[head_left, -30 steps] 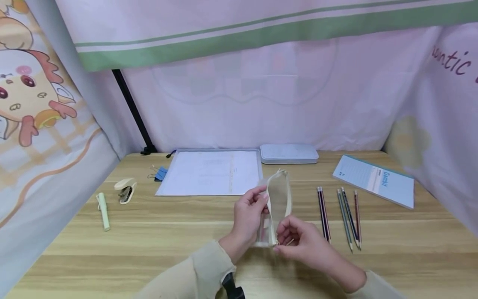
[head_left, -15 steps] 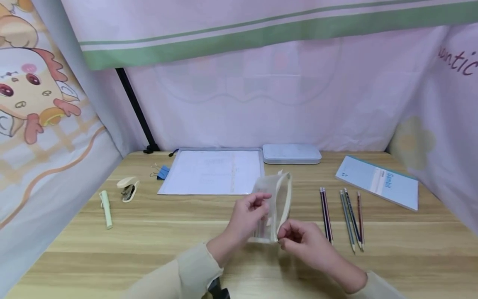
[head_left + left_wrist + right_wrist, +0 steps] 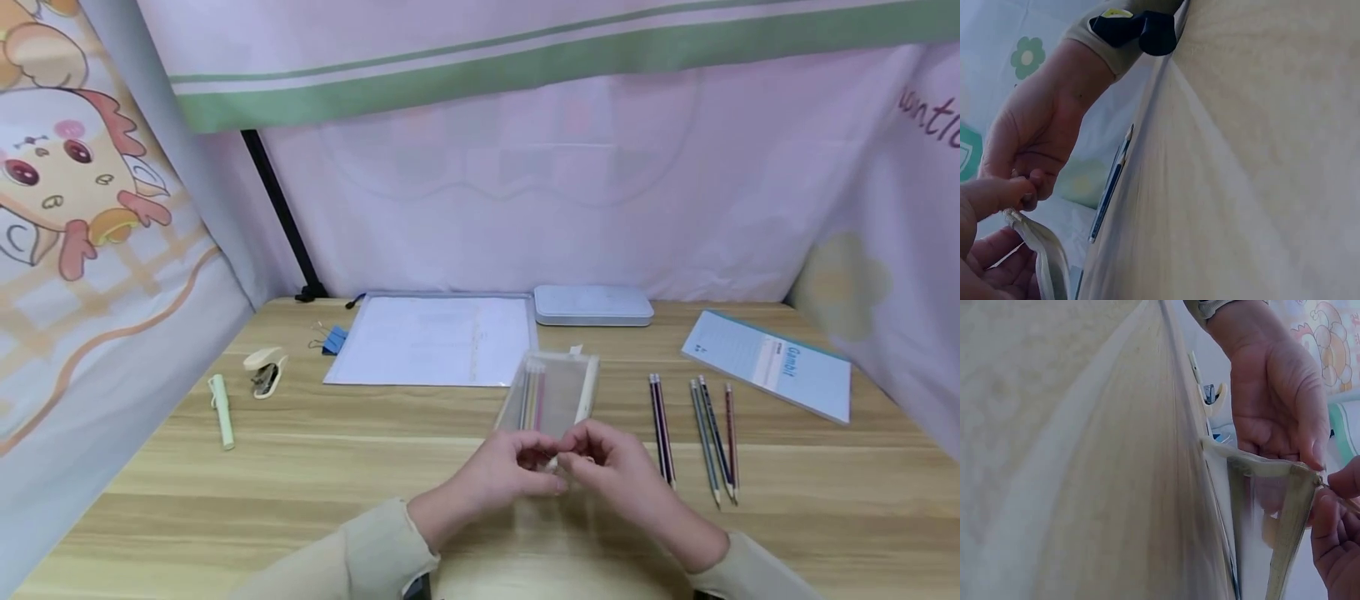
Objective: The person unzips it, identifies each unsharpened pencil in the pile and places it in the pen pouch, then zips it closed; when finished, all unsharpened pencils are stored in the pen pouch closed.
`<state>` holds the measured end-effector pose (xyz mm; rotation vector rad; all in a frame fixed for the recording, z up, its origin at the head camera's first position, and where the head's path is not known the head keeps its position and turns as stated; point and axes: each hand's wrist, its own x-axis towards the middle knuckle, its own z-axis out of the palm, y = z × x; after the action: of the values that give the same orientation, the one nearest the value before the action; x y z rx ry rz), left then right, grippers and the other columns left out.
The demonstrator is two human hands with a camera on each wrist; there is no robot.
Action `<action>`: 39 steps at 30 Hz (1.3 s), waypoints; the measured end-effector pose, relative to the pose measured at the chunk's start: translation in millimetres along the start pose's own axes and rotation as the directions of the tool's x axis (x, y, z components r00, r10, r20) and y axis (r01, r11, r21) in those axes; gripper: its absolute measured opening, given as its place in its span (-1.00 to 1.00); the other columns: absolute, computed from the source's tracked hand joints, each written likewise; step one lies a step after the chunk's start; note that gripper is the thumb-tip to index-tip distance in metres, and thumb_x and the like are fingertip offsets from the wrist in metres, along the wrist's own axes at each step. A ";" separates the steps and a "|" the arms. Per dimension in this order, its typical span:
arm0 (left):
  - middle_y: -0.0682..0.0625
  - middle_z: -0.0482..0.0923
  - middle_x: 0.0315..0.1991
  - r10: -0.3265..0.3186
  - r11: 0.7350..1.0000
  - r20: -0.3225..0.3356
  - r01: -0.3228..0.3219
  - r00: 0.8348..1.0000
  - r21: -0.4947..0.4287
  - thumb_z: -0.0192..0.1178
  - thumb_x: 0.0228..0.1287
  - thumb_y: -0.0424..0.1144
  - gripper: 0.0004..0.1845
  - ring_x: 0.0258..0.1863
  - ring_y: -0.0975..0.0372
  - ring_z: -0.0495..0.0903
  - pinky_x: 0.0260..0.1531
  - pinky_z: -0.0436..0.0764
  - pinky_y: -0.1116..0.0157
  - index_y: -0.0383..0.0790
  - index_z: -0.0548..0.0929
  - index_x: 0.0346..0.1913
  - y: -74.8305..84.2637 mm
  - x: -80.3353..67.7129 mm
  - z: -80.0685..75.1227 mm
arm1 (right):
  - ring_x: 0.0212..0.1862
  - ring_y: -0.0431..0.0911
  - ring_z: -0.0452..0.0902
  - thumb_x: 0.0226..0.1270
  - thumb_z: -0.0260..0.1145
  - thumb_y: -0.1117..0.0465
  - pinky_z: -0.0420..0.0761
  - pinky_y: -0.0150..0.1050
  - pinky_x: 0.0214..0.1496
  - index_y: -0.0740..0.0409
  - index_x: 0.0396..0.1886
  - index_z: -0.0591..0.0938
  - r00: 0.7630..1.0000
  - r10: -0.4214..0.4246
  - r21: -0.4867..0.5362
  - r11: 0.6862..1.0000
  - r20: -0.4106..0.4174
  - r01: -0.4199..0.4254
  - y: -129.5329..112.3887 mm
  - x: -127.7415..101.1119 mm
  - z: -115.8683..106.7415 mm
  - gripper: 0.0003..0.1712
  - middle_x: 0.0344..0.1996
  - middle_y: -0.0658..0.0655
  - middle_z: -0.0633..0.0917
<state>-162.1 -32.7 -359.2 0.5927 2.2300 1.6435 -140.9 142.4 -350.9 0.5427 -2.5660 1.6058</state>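
Observation:
A translucent zip pencil pouch [image 3: 564, 390] with cream edging lies tilted before me, several coloured pencils [image 3: 532, 396] showing through its side. My left hand [image 3: 480, 473] grips the pouch's near end; in the right wrist view the left thumb is by the corner and the fingers are behind the clear wall. Against that corner, my right hand [image 3: 626, 471] pinches the small zipper pull [image 3: 1320, 482] between thumb and forefinger. Both hands almost meet there, so the near end is mostly hidden in the head view.
Several loose pencils [image 3: 712, 437] lie right of the pouch, with a blue notepad [image 3: 772, 367] behind them. A white case [image 3: 592, 307] and a paper-filled folder [image 3: 435, 342] stand at the back. Leftward are a blue binder clip [image 3: 334, 340], a stapler [image 3: 266, 371] and a pale green pen [image 3: 222, 412].
The pouch has tipped from upright to flatter, its pencils now showing. My left hand has moved from its side to the near corner. The right hand keeps its pinch at the zipper.

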 end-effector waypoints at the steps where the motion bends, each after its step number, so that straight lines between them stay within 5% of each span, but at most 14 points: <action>1: 0.02 0.63 -0.31 0.001 1.000 -0.014 -0.001 1.000 -0.003 0.39 -0.05 -0.32 -0.68 -0.33 0.33 0.53 -0.29 0.54 0.45 -0.25 0.68 -0.15 -1.2 0.7 1.0 | -0.54 -0.29 0.36 0.14 0.32 0.33 0.44 -0.44 -0.57 0.20 -0.39 0.58 1.000 0.014 0.009 1.000 -0.010 -0.014 0.4 1.0 0.2 -0.94 -0.55 0.04 0.55; 11: -0.02 0.64 -0.49 0.004 0.997 -0.156 -0.017 0.988 -0.080 0.41 -0.08 -0.35 -0.84 -0.50 0.36 0.50 -0.52 0.48 0.49 -0.36 0.66 -0.45 -3.0 1.6 4.0 | -0.53 -0.24 0.48 0.16 0.32 0.30 0.58 -0.35 -0.50 0.35 -0.25 0.56 0.998 0.052 0.080 0.996 -0.048 -0.048 7.2 8.3 -3.2 -0.79 -0.51 0.11 0.58; 17: -0.04 0.64 -0.49 0.011 0.993 -0.157 -0.029 0.987 -0.115 0.39 -0.06 -0.34 -0.85 -0.50 0.35 0.49 -0.51 0.49 0.49 -0.36 0.68 -0.42 -1.8 1.0 2.1 | -0.54 -0.24 0.46 0.17 0.32 0.28 0.57 -0.31 -0.53 0.34 -0.28 0.57 0.999 0.020 0.067 0.998 -0.028 -0.018 10.5 11.3 -11.9 -0.79 -0.54 0.12 0.58; 28: -0.06 0.66 -0.42 0.038 0.994 -0.117 -0.050 0.992 -0.101 0.37 -0.02 -0.31 -0.85 -0.44 0.32 0.54 -0.43 0.56 0.45 -0.32 0.69 -0.37 -2.9 -2.1 -8.2 | -0.57 -0.20 0.44 0.15 0.34 0.25 0.54 -0.36 -0.57 0.33 -0.33 0.57 0.990 0.141 0.042 0.989 0.003 -0.141 22.1 15.0 -29.6 -0.79 -0.57 0.12 0.55; 39: 0.01 0.56 -0.49 0.054 0.995 -0.175 -0.067 0.983 -0.069 0.32 -0.02 -0.44 -0.89 -0.48 0.34 0.49 -0.47 0.51 0.50 -0.41 0.61 -0.43 -0.5 -8.0 -19.5 | -0.59 -0.18 0.44 0.17 0.32 0.25 0.53 -0.36 -0.57 0.37 -0.32 0.53 0.977 0.201 0.008 0.979 0.066 -0.202 33.3 19.5 -47.6 -0.76 -0.62 0.12 0.53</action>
<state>-164.5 -53.0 -353.9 0.5210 2.2781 1.8647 -176.2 192.4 -353.3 0.3505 -2.7373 1.6944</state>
